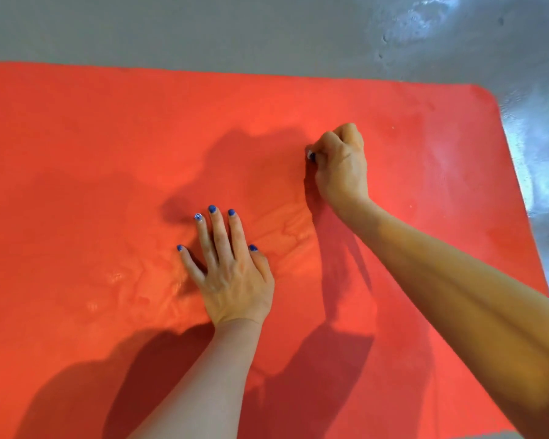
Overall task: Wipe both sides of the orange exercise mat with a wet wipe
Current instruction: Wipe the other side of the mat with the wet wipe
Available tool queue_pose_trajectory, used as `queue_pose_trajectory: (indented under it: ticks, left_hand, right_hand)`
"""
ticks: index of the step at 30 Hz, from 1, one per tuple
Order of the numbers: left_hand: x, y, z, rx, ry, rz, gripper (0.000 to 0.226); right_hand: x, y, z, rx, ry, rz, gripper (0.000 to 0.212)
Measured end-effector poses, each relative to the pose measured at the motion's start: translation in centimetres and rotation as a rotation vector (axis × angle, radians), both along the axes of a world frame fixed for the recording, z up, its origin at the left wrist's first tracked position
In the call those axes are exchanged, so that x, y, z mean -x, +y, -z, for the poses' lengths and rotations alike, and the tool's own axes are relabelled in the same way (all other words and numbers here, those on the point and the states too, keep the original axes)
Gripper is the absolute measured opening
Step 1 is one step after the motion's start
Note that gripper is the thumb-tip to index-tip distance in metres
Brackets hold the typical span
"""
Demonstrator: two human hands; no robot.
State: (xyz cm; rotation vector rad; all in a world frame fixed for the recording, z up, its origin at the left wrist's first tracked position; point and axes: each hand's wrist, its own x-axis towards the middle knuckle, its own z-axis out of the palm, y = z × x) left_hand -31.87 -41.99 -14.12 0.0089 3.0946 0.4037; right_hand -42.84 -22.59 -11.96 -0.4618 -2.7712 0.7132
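Left hand (pixel 232 274) flat, pinning mat (pixel 108 137); right hand (pixel 339 163) clenched round wipe (pixel 308 153). Mat likely soft, floppy; lift by corner.

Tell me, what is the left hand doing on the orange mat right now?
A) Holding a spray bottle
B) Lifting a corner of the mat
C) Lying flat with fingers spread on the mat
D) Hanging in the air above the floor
C: the left hand lies palm down with straight, spread fingers on the orange mat, while the right hand is curled round a small white wipe.
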Motion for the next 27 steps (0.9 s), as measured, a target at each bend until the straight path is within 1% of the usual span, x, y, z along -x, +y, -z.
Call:
queue_pose_trajectory:
  ticks: [1, 2, 4, 5, 6, 7, 9, 10, 11, 13, 16, 18, 19, 20, 21, 23, 24, 25, 26, 27]
  left_hand:
    - [0.0, 0.0, 0.1, 0.009, 0.005, 0.004, 0.067]
    - [0.0, 0.1, 0.2, 0.017, 0.007, 0.004, 0.066]
    - [-0.1, 0.1, 0.2, 0.019, 0.022, 0.002, 0.065]
    - [-0.1, 0.0, 0.3, 0.020, 0.033, 0.004, 0.065]
    - [-0.1, 0.0, 0.3, 0.023, 0.039, 0.008, 0.065]
    - [-0.1, 0.0, 0.4, 0.027, 0.039, 0.011, 0.065]
    - [0.0, 0.1, 0.5, 0.034, 0.036, 0.010, 0.064]
    - [0.1, 0.1, 0.6, 0.039, 0.033, 0.011, 0.064]
    - [0.1, 0.1, 0.6, 0.045, 0.029, 0.014, 0.065]
    - [0.0, 0.0, 0.6, 0.053, 0.025, 0.012, 0.065]
    - [0.0, 0.0, 0.5, 0.060, 0.021, 0.019, 0.065]
    - [0.0, 0.0, 0.5, 0.051, 0.020, 0.017, 0.065]
    - [0.0, 0.0, 0.5, 0.046, 0.020, 0.017, 0.065]
    - [0.0, 0.0, 0.6, 0.046, 0.020, 0.019, 0.064]
    - [0.0, -0.1, 0.6, 0.048, 0.020, 0.022, 0.064]
    - [0.0, -0.1, 0.7, 0.043, 0.025, 0.025, 0.063]
    - [0.0, -0.1, 0.7, 0.038, 0.028, 0.022, 0.063]
    - [0.0, -0.1, 0.8, 0.036, 0.030, 0.019, 0.063]
    - [0.0, -0.1, 0.8, 0.036, 0.028, 0.017, 0.062]
    - [0.0, -0.1, 0.7, 0.036, 0.030, 0.018, 0.062]
  right_hand:
    - [0.6, -1.2, 0.1, 0.004, 0.003, 0.025, 0.015]
    - [1.0, -2.1, 0.3, 0.016, 0.008, 0.003, 0.016]
    - [1.2, -2.6, 0.6, 0.007, 0.013, -0.168, 0.014]
    - [1.2, -1.9, 0.8, -0.039, 0.013, -0.234, 0.012]
    - [1.4, -0.5, 1.0, -0.090, 0.025, -0.227, 0.010]
    - [1.7, 1.2, 1.1, -0.118, 0.048, -0.132, 0.010]
    - [2.6, 4.0, 1.1, -0.071, 0.083, 0.161, 0.014]
    - [3.1, 4.3, 1.2, -0.038, 0.089, 0.249, 0.017]
    - [3.4, 3.6, 1.4, -0.029, 0.094, 0.276, 0.019]
    - [3.9, 0.1, 1.5, -0.029, 0.109, 0.187, 0.018]
    - [3.5, -4.0, 1.8, 0.014, 0.126, -0.110, 0.013]
    - [4.1, -2.7, 1.7, 0.004, 0.085, -0.248, 0.014]
    - [4.6, -1.2, 1.7, -0.044, 0.074, -0.250, 0.015]
    - [5.2, 0.5, 1.6, -0.082, 0.077, -0.199, 0.016]
    - [5.8, 2.0, 1.3, -0.087, 0.078, -0.096, 0.016]
    - [7.6, 3.5, 1.0, -0.042, 0.038, 0.172, 0.019]
    - [8.7, 2.9, 1.1, -0.051, -0.001, 0.271, 0.022]
    - [9.6, 1.7, 1.2, -0.086, -0.034, 0.299, 0.023]
    - [10.4, 0.0, 1.0, -0.099, -0.054, 0.244, 0.023]
    - [10.8, -1.7, 0.9, -0.074, -0.046, 0.118, 0.022]
